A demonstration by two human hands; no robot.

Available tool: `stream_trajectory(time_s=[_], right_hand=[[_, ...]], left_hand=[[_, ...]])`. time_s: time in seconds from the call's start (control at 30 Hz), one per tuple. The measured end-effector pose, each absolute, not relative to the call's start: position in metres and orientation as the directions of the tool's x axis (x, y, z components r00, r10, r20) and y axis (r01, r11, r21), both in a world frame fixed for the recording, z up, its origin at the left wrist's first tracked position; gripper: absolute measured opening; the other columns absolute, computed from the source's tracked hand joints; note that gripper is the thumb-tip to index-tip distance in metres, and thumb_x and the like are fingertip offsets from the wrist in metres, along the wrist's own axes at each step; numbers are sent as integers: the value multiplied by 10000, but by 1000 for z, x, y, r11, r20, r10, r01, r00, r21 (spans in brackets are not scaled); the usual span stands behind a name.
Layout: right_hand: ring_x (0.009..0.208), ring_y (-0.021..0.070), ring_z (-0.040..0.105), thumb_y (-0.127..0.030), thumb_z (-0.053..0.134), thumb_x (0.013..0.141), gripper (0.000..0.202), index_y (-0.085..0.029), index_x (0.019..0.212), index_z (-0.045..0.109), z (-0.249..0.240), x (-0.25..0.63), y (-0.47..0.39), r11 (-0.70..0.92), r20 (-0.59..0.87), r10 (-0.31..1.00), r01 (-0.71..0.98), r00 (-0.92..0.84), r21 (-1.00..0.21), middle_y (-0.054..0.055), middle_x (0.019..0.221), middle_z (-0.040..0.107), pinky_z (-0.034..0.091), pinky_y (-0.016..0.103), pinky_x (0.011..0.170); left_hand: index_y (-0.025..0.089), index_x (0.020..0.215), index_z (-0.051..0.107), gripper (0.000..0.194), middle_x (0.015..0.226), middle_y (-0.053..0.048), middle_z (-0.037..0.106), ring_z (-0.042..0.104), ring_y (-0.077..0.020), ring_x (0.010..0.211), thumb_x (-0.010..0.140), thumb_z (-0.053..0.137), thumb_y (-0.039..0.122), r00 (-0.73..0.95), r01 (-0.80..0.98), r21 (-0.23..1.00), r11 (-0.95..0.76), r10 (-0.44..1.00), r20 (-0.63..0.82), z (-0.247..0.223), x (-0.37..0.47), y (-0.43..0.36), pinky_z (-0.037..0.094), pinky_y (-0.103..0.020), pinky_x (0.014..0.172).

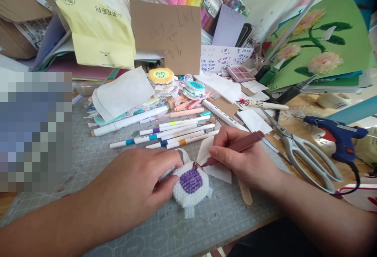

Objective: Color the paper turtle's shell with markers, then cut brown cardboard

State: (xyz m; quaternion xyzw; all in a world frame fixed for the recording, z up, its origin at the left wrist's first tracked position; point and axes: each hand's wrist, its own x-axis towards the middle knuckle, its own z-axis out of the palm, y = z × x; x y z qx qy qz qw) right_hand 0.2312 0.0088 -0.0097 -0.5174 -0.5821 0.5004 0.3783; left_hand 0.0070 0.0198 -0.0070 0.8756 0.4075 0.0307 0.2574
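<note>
A white, textured round craft piece (180,197) with a purple-coloured centre (191,180) sits low in the middle of the view. Its left edge is pinched between the thumb and fingers of my left hand (138,180). My right hand (246,158) grips a brownish-red marker pen (246,140), tip down at the top edge of the purple area, where a few dark reddish strokes show. White paper scraps (219,172) lie beneath the right hand. A wooden craft stick (245,191) pokes out below it. Several capped markers (176,133) lie just beyond both hands.
Large scissors (306,156) and a blue glue gun (343,135) with its cord lie at right on the wooden table. A grey cutting mat (97,156) spreads under the work. Behind stand finished round pieces (161,75), a cardboard sheet (166,29) and a yellow paper bag (101,25).
</note>
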Motion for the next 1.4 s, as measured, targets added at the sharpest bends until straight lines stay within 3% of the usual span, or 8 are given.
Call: stream_trajectory(time_s=[0.83,1.4], right_hand=[[520,148,639,-215,684,728,244,-212,569,499,-12,232,10,-58,-92,961,136,-260,-989,-1,551,667,461,231,487],[542,139,616,-224,699,728,211,-206,597,535,-12,231,10,11,-34,971,184,-238,-983,12,597,687,434,232,496]], left_hand=[[272,858,635,130,717,41,645,558,-173,633,863,512,312,666,702,466,-538,729,-161,-8,6,19,283,-282,560],[276,847,631,121,722,43,647,564,-176,646,844,513,299,652,713,460,-528,741,-161,-6,5,17,293,-280,567]])
